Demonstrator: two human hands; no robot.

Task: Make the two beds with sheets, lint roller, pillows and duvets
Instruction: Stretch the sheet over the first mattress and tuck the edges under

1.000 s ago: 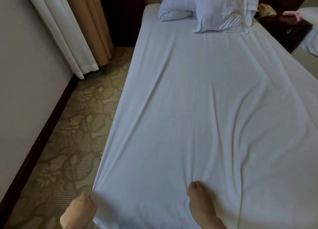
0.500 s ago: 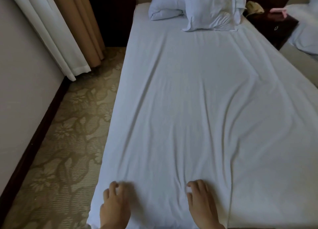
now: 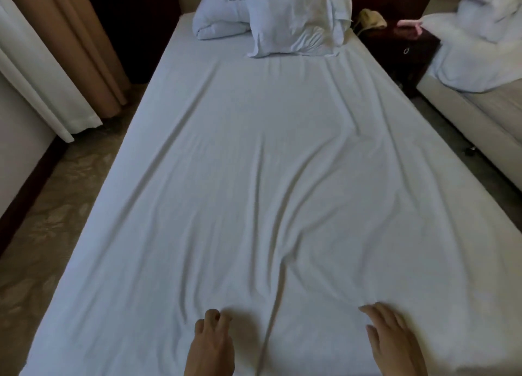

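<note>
A white sheet (image 3: 268, 164) covers the bed in front of me, with long creases running from the foot toward the head. My left hand (image 3: 210, 344) lies flat on the sheet near the foot edge, fingers straight. My right hand (image 3: 394, 339) presses flat on the sheet further right, fingers spread. At the head of the bed a white pillow (image 3: 296, 20) leans upright, with a folded white duvet (image 3: 220, 20) to its left. The second bed (image 3: 485, 116) stands at the right with white bedding (image 3: 480, 37) heaped on it.
A dark nightstand (image 3: 401, 51) with a yellowish object and a pink item sits between the beds. Beige and white curtains (image 3: 70, 59) hang at the left by the wall. Patterned carpet (image 3: 56, 206) runs along the bed's left side.
My left hand let go of the sheet's left corner and moved right onto the bed top. My right hand slid right across the sheet. The view has shifted right, showing the second bed.
</note>
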